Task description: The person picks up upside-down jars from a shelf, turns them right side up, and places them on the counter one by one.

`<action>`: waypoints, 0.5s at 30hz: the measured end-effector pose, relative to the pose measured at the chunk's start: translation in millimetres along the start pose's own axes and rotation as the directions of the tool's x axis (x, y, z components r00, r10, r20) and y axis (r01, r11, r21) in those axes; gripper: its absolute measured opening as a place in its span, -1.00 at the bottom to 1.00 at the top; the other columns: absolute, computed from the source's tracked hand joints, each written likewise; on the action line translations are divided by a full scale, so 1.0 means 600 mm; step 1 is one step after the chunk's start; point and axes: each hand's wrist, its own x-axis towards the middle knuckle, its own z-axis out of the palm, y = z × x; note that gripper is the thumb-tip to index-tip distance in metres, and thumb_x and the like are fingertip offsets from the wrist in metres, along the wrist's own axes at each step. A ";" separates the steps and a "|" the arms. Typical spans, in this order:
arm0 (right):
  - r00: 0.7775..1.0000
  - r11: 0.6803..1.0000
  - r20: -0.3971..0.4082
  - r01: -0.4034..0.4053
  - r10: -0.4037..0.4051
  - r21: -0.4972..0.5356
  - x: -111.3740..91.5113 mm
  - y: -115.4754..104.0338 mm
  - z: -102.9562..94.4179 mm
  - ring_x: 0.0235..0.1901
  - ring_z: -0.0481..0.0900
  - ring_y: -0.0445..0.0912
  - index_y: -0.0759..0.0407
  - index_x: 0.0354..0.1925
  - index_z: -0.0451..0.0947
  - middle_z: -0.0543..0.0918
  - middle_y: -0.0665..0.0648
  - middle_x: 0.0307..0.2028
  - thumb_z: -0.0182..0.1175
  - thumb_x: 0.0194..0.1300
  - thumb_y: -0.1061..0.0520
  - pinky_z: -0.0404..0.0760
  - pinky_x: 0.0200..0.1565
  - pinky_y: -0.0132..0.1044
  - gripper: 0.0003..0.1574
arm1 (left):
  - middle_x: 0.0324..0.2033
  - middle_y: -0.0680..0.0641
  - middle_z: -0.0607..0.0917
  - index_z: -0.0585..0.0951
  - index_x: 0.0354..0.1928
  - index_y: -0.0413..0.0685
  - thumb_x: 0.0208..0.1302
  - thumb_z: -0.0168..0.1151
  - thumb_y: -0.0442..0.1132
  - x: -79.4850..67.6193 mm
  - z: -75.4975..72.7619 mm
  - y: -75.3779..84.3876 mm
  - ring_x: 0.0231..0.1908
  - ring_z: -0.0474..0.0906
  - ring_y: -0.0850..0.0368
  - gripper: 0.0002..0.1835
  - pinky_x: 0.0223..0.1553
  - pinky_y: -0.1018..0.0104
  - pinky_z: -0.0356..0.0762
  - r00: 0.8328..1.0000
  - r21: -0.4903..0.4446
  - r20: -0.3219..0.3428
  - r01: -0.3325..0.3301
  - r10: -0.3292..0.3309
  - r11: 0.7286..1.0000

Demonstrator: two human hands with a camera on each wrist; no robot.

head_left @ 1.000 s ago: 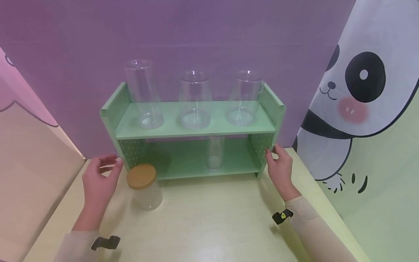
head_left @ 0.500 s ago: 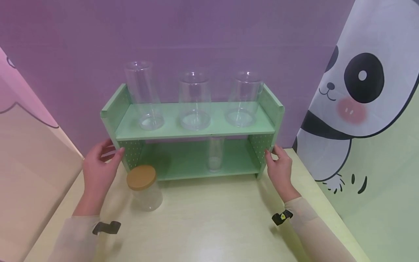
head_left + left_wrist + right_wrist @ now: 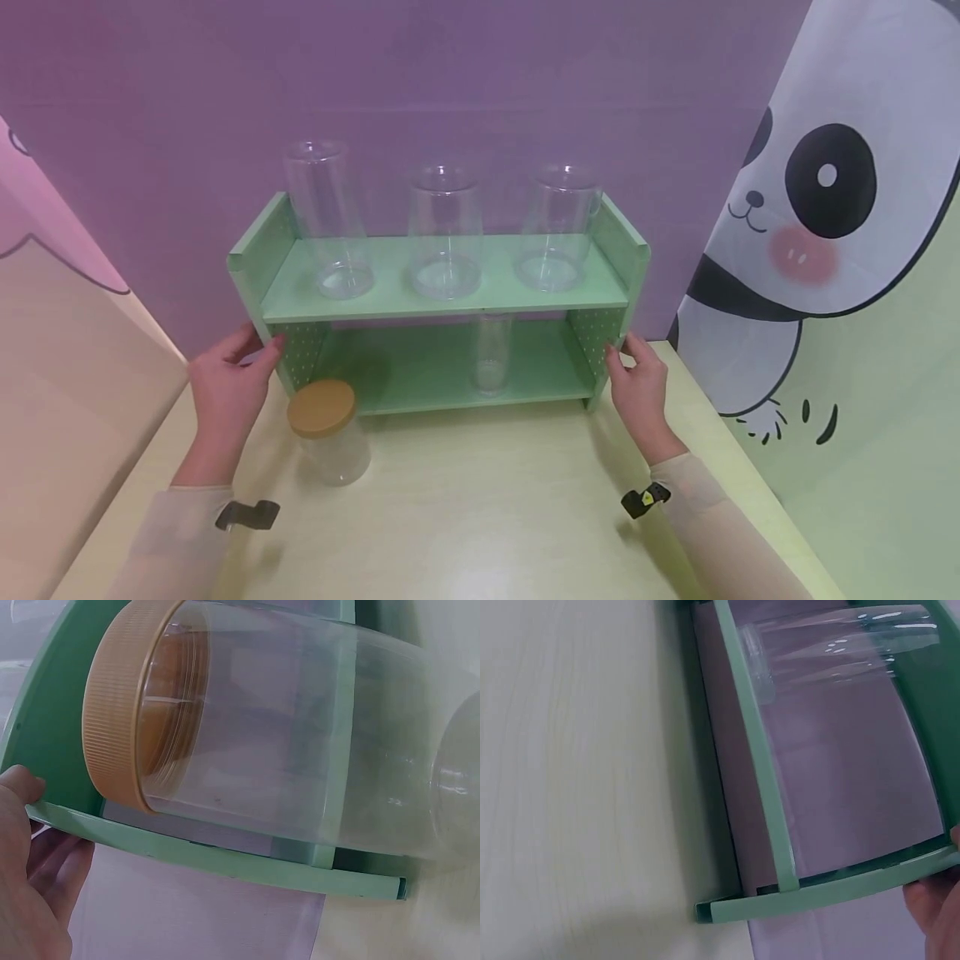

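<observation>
A green two-tier shelf [image 3: 465, 310] stands on the table against the purple backdrop. My left hand [image 3: 227, 383] grips the edge of its left side panel, thumb on the inner face and fingers outside, as the left wrist view shows. On the opposite side panel, my right hand [image 3: 640, 387] pinches the front edge. Three clear containers stand on the upper tier: a tall one [image 3: 330, 225] at left, one [image 3: 446, 233] in the middle and one [image 3: 558, 229] at right. A narrow clear glass [image 3: 492, 354] stands on the lower tier.
A clear jar [image 3: 337, 454] with a tan ribbed lid [image 3: 120, 705] stands in front of the shelf's left end, close to my left hand. The pale wooden table [image 3: 480, 508] extends toward me. A panda-printed panel [image 3: 832, 250] borders the right side.
My left hand has moved from beside the shelf onto its left side panel and now grips it. My right hand stays on the right panel. The shelf and containers look unmoved.
</observation>
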 end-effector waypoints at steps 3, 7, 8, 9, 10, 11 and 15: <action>0.997 0.998 -0.067 -0.028 0.032 0.049 -0.009 -0.003 0.006 0.12 0.72 0.08 0.31 0.31 0.65 0.75 0.28 0.10 0.29 0.60 0.29 0.84 0.05 -0.13 -0.61 | -0.18 0.26 0.84 0.83 0.24 -0.05 0.44 0.49 -0.26 0.001 0.000 -0.002 -0.12 0.67 0.58 -0.63 -0.11 0.71 0.61 1.000 -0.004 -0.008 0.000 0.000 1.000; 0.973 0.984 -0.229 0.004 0.037 0.175 -0.041 -0.016 0.021 0.15 0.57 0.04 0.44 0.22 0.55 0.59 0.33 0.09 0.31 0.57 0.31 0.62 0.05 -0.32 -0.64 | -0.10 0.11 0.88 0.83 0.24 -0.03 0.43 0.50 -0.25 0.001 0.000 -0.004 -0.14 0.67 0.55 -0.63 -0.16 0.70 0.63 1.000 -0.007 -0.010 0.020 -0.020 1.000; 0.968 0.979 -0.250 0.027 0.024 0.200 -0.049 -0.020 0.026 0.14 0.55 0.05 0.48 0.18 0.52 0.56 0.34 0.07 0.31 0.56 0.33 0.58 0.04 -0.31 -0.66 | -0.10 0.12 0.88 0.83 0.23 -0.04 0.43 0.50 -0.25 0.001 0.000 -0.004 -0.14 0.67 0.55 -0.64 -0.18 0.69 0.63 1.000 -0.007 -0.011 0.023 -0.023 1.000; 0.968 0.973 -0.253 0.050 0.008 0.224 -0.057 -0.024 0.032 0.12 0.53 0.06 0.51 0.15 0.51 0.54 0.35 0.05 0.31 0.54 0.36 0.57 0.04 -0.31 -0.68 | -0.12 0.15 0.87 0.83 0.23 -0.04 0.43 0.49 -0.26 0.000 0.000 -0.004 -0.15 0.67 0.55 -0.64 -0.20 0.69 0.63 1.000 -0.005 -0.011 0.023 -0.023 1.000; 0.973 0.965 -0.232 0.066 -0.006 0.252 -0.064 -0.028 0.038 0.11 0.53 0.11 0.54 0.14 0.49 0.53 0.39 0.05 0.31 0.53 0.38 0.58 0.04 -0.28 -0.67 | -0.14 0.20 0.86 0.83 0.23 -0.04 0.43 0.49 -0.26 0.000 0.001 -0.003 -0.15 0.68 0.54 -0.64 -0.23 0.69 0.64 1.000 -0.007 -0.012 0.023 -0.023 1.000; 0.981 0.960 -0.193 0.070 -0.018 0.270 -0.070 -0.030 0.045 0.11 0.54 0.14 0.54 0.14 0.47 0.54 0.39 0.06 0.33 0.52 0.39 0.59 0.05 -0.26 -0.65 | -0.16 0.25 0.85 0.83 0.23 -0.05 0.43 0.49 -0.26 -0.001 0.002 -0.003 -0.16 0.68 0.54 -0.64 -0.25 0.68 0.63 1.000 -0.008 -0.012 0.023 -0.023 1.000; 0.996 0.953 0.091 -0.016 -0.013 0.304 -0.082 -0.044 0.080 0.18 0.55 0.32 0.51 0.29 0.39 0.52 0.47 0.18 0.45 0.46 0.32 0.65 0.19 -0.04 -0.39 | -0.22 0.38 0.80 0.83 0.22 -0.05 0.43 0.49 -0.27 -0.001 0.005 -0.004 -0.16 0.68 0.51 -0.65 -0.26 0.68 0.63 1.000 -0.019 -0.017 0.025 -0.026 0.999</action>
